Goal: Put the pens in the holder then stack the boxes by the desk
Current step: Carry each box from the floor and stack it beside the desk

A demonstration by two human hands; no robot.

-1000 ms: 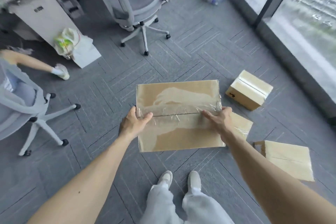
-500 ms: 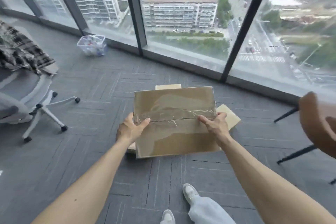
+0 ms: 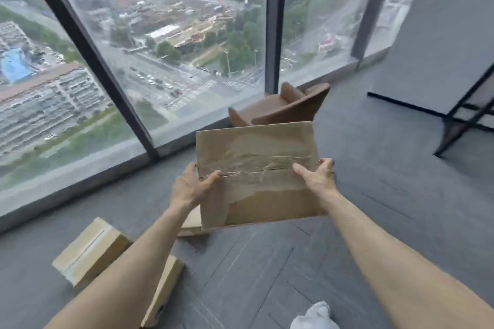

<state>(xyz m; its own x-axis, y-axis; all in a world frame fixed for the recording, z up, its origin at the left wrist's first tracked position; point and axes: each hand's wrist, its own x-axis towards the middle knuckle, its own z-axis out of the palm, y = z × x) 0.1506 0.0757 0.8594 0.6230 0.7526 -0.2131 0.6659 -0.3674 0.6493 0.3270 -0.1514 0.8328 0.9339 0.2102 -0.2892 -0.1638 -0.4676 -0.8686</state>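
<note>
**While the box is in the air: two-hand edge grip, stack spot not in frame**

As it hangs now, the taped box [image 3: 256, 168] is off the floor [image 3: 361, 248] in front of the person, broad face up and slightly tilted, between them and the window [image 3: 160, 61]. The left hand [image 3: 188, 187] grips the left edge — thumb on the top face, fingers going round the side out of sight. The right hand [image 3: 316, 177] grips the right edge the same way, thumb lying by the tape [image 3: 267, 165]. Both are closed on the box and carry nothing else.

Other boxes on the floor: a small box [image 3: 88, 251] at lower left, a flat box [image 3: 163, 291] just beside it and partly behind the left forearm, and a third box [image 3: 191, 224] showing under the held one's near-left corner. A brown chair [image 3: 283, 108] sits by the glass and a black frame [image 3: 465, 115] stands at right. No pens, holder or surface in view, so I can't tell where the stack goes.

Handling, my read:
- Corrugated card, stiff enough to carry by opposite edges without folding.
- Looks light — it rides on thumbs and fingers at arm's reach with no sag.
- The clear tape is glossy and wrinkled, likely slick. Keep thumbs on bare card.
- Best hold is the present one: midway along the two sides, fingers under the bottom edge.
- Contents unknown, so set it down flat rather than drop it.
- Biggest footprint here, so I'd put it at the base of the stack.
</note>
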